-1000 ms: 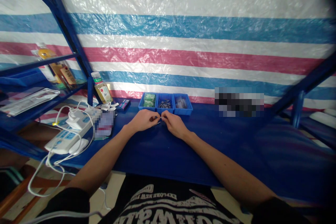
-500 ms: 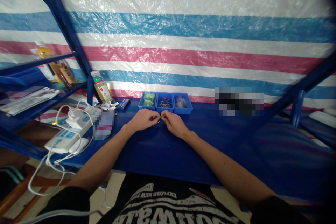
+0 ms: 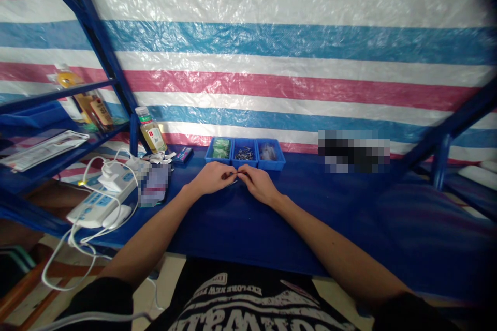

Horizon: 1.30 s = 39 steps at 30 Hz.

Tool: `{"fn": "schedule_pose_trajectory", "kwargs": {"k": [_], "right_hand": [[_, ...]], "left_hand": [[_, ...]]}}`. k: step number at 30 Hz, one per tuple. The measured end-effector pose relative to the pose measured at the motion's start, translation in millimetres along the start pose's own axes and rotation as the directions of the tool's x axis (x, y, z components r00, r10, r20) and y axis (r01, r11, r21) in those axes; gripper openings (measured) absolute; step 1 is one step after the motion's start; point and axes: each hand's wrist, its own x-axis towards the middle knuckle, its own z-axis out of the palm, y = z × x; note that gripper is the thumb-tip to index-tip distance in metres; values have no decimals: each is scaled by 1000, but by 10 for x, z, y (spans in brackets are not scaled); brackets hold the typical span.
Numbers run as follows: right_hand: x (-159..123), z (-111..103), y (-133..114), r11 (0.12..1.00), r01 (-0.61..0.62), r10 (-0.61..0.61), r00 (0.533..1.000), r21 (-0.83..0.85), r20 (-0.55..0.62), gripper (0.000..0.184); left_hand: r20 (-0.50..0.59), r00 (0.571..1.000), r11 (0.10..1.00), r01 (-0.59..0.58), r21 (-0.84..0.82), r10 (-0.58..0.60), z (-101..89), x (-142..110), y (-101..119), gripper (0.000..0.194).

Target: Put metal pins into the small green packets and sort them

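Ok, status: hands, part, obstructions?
Left fingers hold slim part, mostly hidden. Right fingers adjacent, grip unclear. Three blue bins just beyond, not between them.

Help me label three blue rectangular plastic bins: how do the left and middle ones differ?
The left blue rectangular plastic bin holds green contents; the middle blue rectangular plastic bin holds thin metallic pieces. Contents hide most of the left bin's back wall, while the middle bin's shows bare blue. Both are open-topped, in one row.
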Motion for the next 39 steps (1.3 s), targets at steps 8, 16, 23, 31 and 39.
{"fn": "schedule_pose_trajectory", "kwargs": {"k": [8, 16, 23, 31, 39], "right_hand": [[-10, 11, 9, 998, 42, -40, 998, 42, -40, 10], [-17, 3, 4, 1000, 7, -7, 995, 2, -97, 13], [12, -10, 33, 997, -62, 55, 989, -45, -139, 20], [14, -12, 41, 999, -38, 31, 980, -30, -197, 13], [9, -14, 52, 1000, -16, 12, 974, -18, -225, 11]], "left_hand": [[8, 1000, 1000, 12, -11, -12, 18, -5, -27, 22], [6, 999, 999, 48, -15, -48, 7, 0, -3, 20], [-2, 993, 993, 115, -6, -115, -62, 23, 25, 21], [-49, 984, 985, 172, 6, -171, -40, 13, -11, 26], [-52, 986, 988, 157, 2, -157, -55, 16, -8, 26]]}}
